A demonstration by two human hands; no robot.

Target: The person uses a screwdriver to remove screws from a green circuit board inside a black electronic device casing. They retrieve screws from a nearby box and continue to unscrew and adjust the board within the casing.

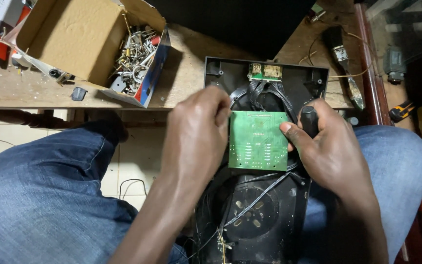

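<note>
Scarred wooden workbench (181, 83) holds a cardboard box (74, 39) above tiled floor (133, 161).

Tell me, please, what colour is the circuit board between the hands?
Green, seen clearly in the head view: circuit board.

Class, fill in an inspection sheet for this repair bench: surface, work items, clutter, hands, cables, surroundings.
Surface: wooden bench, dusty and scuffed, its edge above the knees.
Work items: opened black appliance housing resting on the lap; green circuit board lifted over it; small green board at the top edge.
Clutter: cardboard box with metal screws and hardware; brush on the bench.
Hands: left hand at the board's left edge; right hand pinches the right edge and holds a black screwdriver handle.
Cables: grey ribbon cables; thin wires across the round fan grille.
Surroundings: blue jeans, tiled floor.
</note>
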